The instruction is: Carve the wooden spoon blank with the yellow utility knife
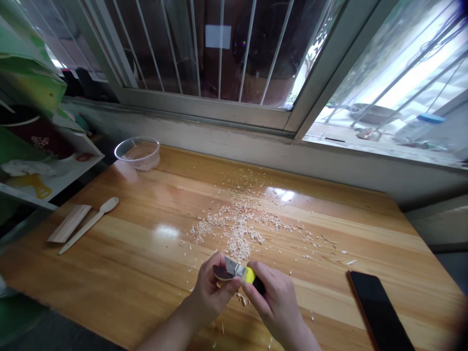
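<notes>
My left hand (211, 292) is closed around a small dark oval piece (222, 273), probably the bowl of a wooden spoon, just above the wooden table (146, 253). My right hand (276, 304) grips a knife with a yellow and black handle (250, 276). Its short metal blade (231, 266) lies against the dark piece. Both hands meet near the table's front edge. A heap of pale wood shavings (237, 226) lies right behind them.
A finished wooden spoon (89, 224) and a flat wooden blank (69, 223) lie at the left. Behind them, near the window wall, is a clear plastic bowl (138, 152). A black phone (378, 312) rests at the front right. Shelves with green items (32, 146) border the left side.
</notes>
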The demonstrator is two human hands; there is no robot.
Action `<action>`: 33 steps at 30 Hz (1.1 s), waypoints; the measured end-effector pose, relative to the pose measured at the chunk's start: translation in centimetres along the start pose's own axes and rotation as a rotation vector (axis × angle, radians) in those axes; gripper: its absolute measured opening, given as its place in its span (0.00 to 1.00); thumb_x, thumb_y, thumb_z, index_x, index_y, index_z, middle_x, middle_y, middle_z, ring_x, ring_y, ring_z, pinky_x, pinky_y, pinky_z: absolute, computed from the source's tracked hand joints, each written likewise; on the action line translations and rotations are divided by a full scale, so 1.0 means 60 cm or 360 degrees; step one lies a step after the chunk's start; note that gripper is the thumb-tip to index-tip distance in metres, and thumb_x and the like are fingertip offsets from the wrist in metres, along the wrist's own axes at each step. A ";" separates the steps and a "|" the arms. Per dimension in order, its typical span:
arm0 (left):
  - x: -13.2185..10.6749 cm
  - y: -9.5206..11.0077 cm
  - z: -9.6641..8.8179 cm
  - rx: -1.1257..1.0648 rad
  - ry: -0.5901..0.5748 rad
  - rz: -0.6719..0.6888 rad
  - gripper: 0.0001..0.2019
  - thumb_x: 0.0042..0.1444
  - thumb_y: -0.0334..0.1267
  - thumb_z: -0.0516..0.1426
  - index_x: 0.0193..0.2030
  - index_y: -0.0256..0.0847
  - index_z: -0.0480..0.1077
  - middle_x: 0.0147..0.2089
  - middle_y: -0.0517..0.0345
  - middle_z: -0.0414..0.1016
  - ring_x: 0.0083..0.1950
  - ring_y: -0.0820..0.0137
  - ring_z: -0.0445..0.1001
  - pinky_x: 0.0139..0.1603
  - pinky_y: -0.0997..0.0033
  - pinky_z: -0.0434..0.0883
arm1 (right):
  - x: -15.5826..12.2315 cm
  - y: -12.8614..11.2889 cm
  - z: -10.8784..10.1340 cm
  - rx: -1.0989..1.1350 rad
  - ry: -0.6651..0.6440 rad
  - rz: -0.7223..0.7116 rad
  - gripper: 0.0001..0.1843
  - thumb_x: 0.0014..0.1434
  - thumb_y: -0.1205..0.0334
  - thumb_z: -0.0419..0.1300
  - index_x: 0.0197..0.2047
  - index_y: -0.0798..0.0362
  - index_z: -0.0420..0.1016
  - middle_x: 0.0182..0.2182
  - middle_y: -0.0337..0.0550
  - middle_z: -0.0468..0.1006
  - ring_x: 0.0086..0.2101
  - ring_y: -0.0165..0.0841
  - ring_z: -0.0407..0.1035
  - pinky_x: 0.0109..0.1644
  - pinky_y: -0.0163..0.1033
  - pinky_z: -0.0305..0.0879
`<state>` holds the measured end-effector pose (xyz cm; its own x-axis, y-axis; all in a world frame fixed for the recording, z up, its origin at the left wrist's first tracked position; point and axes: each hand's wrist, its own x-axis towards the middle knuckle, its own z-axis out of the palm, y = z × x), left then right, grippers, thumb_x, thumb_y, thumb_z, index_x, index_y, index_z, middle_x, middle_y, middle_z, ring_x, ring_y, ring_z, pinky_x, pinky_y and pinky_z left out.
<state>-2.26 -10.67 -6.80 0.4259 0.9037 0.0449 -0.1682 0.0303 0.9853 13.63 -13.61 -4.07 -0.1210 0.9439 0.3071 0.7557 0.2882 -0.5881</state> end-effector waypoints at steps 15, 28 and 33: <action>0.023 0.020 -0.017 0.0568 -0.0110 0.0302 0.25 0.58 0.57 0.47 0.54 0.41 0.59 0.43 0.50 0.62 0.44 0.61 0.63 0.47 0.61 0.62 | -0.022 0.078 0.054 0.0697 0.0095 0.0713 0.25 0.61 0.39 0.45 0.27 0.51 0.65 0.16 0.31 0.58 0.17 0.26 0.55 0.18 0.30 0.52; 0.025 0.047 -0.033 0.1402 -0.0058 0.0375 0.07 0.54 0.34 0.53 0.40 0.40 0.62 0.36 0.49 0.69 0.37 0.59 0.66 0.39 0.60 0.64 | 0.018 0.040 -0.057 0.0238 -0.0512 0.0041 0.17 0.61 0.46 0.52 0.36 0.51 0.71 0.25 0.38 0.72 0.24 0.29 0.65 0.27 0.33 0.57; 0.022 0.059 -0.034 0.1222 -0.0218 0.0234 0.15 0.57 0.39 0.53 0.50 0.39 0.59 0.45 0.45 0.67 0.43 0.59 0.66 0.43 0.62 0.65 | 0.026 0.033 -0.066 0.0112 -0.0540 0.0001 0.17 0.61 0.45 0.52 0.36 0.50 0.72 0.25 0.39 0.73 0.24 0.30 0.66 0.27 0.35 0.58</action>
<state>-4.13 -8.51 -3.59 0.5608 0.8135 0.1541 0.4076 -0.4332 0.8038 17.47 -12.20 -1.81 -0.3364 0.9405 0.0473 0.7112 0.2867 -0.6419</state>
